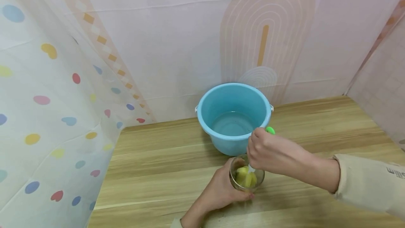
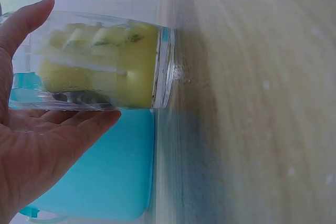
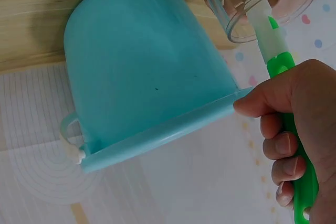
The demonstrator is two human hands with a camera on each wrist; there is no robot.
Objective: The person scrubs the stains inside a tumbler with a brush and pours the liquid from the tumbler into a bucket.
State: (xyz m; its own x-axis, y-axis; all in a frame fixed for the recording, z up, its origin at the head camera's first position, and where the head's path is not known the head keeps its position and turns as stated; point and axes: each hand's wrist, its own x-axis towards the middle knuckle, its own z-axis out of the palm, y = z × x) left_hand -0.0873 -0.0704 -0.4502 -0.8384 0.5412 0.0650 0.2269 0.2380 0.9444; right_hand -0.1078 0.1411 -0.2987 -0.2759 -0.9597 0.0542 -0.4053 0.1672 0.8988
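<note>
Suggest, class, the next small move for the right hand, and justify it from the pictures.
Probably a slight twist of the green-handled, white-shafted brush: the right hand grips its handle, its yellow head already sits deep inside the clear glass cup, and the left hand holds that cup, so it should stay steady.

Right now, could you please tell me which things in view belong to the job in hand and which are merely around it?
In the job:
glass, in the left hand
green-handled brush, in the right hand
probably the blue bucket, standing close by

Just surroundings:
wood-grain tabletop
patterned sheets
</note>
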